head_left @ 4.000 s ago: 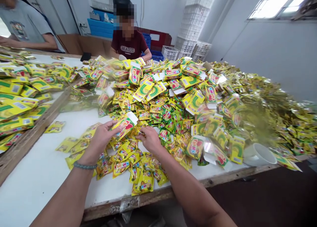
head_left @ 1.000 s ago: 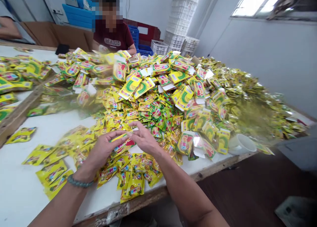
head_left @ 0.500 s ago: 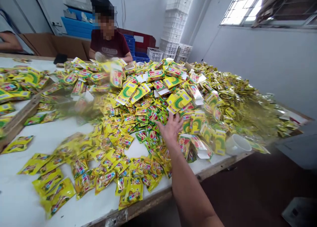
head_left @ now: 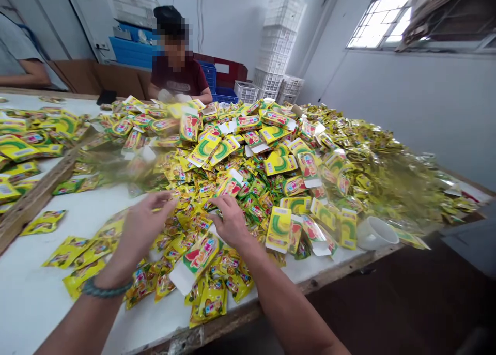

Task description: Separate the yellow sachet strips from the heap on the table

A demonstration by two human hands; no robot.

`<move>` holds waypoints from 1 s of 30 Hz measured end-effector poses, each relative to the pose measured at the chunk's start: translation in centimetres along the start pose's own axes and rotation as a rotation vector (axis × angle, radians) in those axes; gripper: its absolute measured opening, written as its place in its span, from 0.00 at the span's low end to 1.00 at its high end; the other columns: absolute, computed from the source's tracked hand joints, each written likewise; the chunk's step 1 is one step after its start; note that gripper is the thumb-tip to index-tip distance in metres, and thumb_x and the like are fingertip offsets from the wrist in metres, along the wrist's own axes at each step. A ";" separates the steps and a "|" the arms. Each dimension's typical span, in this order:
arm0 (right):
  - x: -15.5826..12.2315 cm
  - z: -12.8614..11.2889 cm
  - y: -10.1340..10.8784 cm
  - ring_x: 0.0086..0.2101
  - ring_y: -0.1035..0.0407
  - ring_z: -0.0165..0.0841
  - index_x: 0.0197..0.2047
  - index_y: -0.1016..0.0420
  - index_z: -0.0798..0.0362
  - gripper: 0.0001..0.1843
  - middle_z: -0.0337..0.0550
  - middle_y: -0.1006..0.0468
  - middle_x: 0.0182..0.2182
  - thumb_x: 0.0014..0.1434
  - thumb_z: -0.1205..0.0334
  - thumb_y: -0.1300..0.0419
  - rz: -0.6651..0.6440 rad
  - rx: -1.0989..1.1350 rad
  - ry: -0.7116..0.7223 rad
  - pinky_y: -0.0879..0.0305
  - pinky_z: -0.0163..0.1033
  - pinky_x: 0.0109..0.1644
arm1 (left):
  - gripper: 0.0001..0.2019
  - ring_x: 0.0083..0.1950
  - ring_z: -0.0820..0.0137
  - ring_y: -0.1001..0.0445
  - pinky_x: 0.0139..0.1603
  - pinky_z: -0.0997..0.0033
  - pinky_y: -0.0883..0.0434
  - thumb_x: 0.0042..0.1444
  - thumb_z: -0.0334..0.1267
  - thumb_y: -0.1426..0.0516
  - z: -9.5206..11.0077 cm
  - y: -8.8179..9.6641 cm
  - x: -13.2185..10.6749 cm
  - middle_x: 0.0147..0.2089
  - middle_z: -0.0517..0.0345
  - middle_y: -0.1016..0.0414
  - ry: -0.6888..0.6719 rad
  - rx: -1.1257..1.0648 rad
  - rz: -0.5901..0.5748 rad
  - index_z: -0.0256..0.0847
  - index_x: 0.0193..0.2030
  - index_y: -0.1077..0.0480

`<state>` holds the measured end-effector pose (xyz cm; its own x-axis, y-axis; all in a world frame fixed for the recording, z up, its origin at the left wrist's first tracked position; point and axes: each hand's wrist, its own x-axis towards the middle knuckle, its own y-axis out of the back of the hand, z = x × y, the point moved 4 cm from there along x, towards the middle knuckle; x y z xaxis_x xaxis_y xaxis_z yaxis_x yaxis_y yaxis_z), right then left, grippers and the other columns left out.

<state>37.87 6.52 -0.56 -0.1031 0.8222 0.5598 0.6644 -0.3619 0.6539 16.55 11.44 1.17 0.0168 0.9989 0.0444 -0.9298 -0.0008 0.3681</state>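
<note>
My left hand, a braided band on its wrist, is over the left part of a heap of small yellow packets. Its fingers are bent and its thumb is slightly apart, with nothing visible between them. My right hand reaches into the packets from the right, thumb and fingers apart; its fingertips touch or nearly touch the heap. Between and below my hands, a yellow-green carton with a watermelon print lies tilted on the packets, its white flap open. Another carton lies just beyond my right fingers. Green packets show behind.
Many cartons are piled beyond the packets. A white cup stands near the table edge at right, beside clear plastic bags of packets. A wooden strip crosses the left side. A co-worker sits opposite; another person's arm shows far left.
My left hand has come into view over the packets. My right hand has moved left and nearer from the carton pile. A carton now lies between my hands on the packets.
</note>
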 end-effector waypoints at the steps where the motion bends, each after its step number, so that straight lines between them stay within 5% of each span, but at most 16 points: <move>1: -0.1 -1.0 -0.4 0.46 0.35 0.39 0.51 0.27 0.56 0.14 0.51 0.26 0.43 0.61 0.66 0.42 0.003 0.059 0.046 0.34 0.43 0.50 | 0.27 0.48 0.54 0.24 0.50 0.58 0.29 0.46 0.59 0.37 0.2 -1.2 -0.3 0.43 0.51 0.20 0.044 -0.066 -0.044 0.40 0.45 0.25; 5: -0.8 -4.6 -1.8 0.43 0.33 0.37 0.45 0.27 0.54 0.08 0.48 0.25 0.40 0.63 0.64 0.44 -0.074 0.182 0.230 0.33 0.41 0.50 | 0.29 0.35 0.64 0.23 0.38 0.67 0.26 0.43 0.58 0.34 -0.2 -4.4 -1.7 0.35 0.55 0.20 0.221 -0.407 -0.260 0.38 0.46 0.26; 10: -1.2 -6.3 -2.4 0.44 0.31 0.35 0.42 0.28 0.54 0.08 0.47 0.23 0.40 0.64 0.68 0.47 -0.118 0.179 0.371 0.33 0.38 0.50 | 0.27 0.29 0.69 0.25 0.31 0.72 0.29 0.37 0.49 0.29 -1.4 -4.7 -1.7 0.32 0.57 0.20 0.240 -0.557 -0.213 0.35 0.42 0.27; 12: -0.7 -4.9 -1.5 0.44 0.31 0.33 0.42 0.28 0.54 0.10 0.47 0.23 0.41 0.64 0.71 0.50 -0.007 0.132 0.254 0.33 0.37 0.49 | 0.28 0.31 0.67 0.24 0.33 0.71 0.27 0.37 0.48 0.29 -1.7 -4.3 -1.3 0.35 0.56 0.19 0.229 -0.578 -0.157 0.36 0.43 0.27; 15: -0.1 -1.0 0.1 0.41 0.32 0.37 0.42 0.28 0.56 0.09 0.51 0.24 0.38 0.66 0.66 0.49 0.146 -0.075 -0.115 0.33 0.40 0.46 | 0.31 0.34 0.66 0.21 0.37 0.68 0.25 0.38 0.46 0.29 -2.0 -3.8 -0.9 0.39 0.55 0.18 0.253 -0.552 -0.116 0.39 0.49 0.30; 17: 0.0 1.2 0.0 0.42 0.32 0.42 0.46 0.28 0.58 0.11 0.55 0.24 0.40 0.62 0.61 0.40 0.014 -0.277 -0.318 0.34 0.45 0.47 | 0.32 0.34 0.65 0.21 0.36 0.67 0.25 0.40 0.48 0.30 -2.3 -3.5 -0.7 0.40 0.54 0.18 0.277 -0.509 -0.100 0.41 0.52 0.31; 20: -0.4 2.8 -0.9 0.44 0.33 0.47 0.50 0.28 0.57 0.22 0.55 0.23 0.41 0.53 0.61 0.31 -0.245 -0.426 -0.413 0.37 0.48 0.48 | 0.31 0.36 0.63 0.21 0.36 0.67 0.26 0.42 0.53 0.32 -2.8 -3.0 -0.7 0.40 0.52 0.18 0.256 -0.410 -0.158 0.40 0.52 0.29; 22: -0.5 3.0 -1.1 0.43 0.32 0.44 0.49 0.27 0.55 0.18 0.52 0.23 0.41 0.54 0.65 0.33 -0.264 -0.356 -0.408 0.37 0.46 0.48 | 0.31 0.40 0.59 0.21 0.38 0.66 0.26 0.41 0.55 0.32 -3.1 -2.5 -0.8 0.43 0.51 0.18 0.218 -0.284 -0.205 0.38 0.50 0.26; 25: -0.4 3.2 -0.5 0.36 0.32 0.35 0.43 0.26 0.53 0.08 0.47 0.24 0.39 0.58 0.65 0.40 -0.070 -0.075 -0.410 0.38 0.38 0.40 | 0.30 0.44 0.55 0.22 0.43 0.64 0.27 0.42 0.56 0.34 -3.3 -1.7 -1.0 0.44 0.52 0.18 0.131 -0.017 -0.229 0.38 0.48 0.23; 27: -0.4 3.5 -0.2 0.29 0.37 0.31 0.41 0.27 0.52 0.08 0.41 0.27 0.33 0.59 0.61 0.42 0.049 0.176 -0.445 0.41 0.35 0.33 | 0.28 0.42 0.56 0.22 0.42 0.64 0.28 0.46 0.58 0.37 -3.1 -1.5 -1.2 0.42 0.53 0.17 0.069 0.092 -0.278 0.39 0.47 0.21; 30: -0.4 3.7 -0.9 0.22 0.46 0.28 0.41 0.28 0.52 0.12 0.34 0.36 0.23 0.56 0.55 0.41 0.038 0.553 -0.519 0.48 0.33 0.26 | 0.25 0.41 0.57 0.22 0.41 0.65 0.28 0.47 0.57 0.39 -2.5 -1.9 -1.5 0.43 0.54 0.18 0.006 0.079 -0.377 0.41 0.45 0.20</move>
<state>40.06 8.17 -3.25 0.1981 0.9642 0.1764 0.9490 -0.2337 0.2117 17.41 10.07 -1.92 0.3495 0.9301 -0.1129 -0.8278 0.3629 0.4278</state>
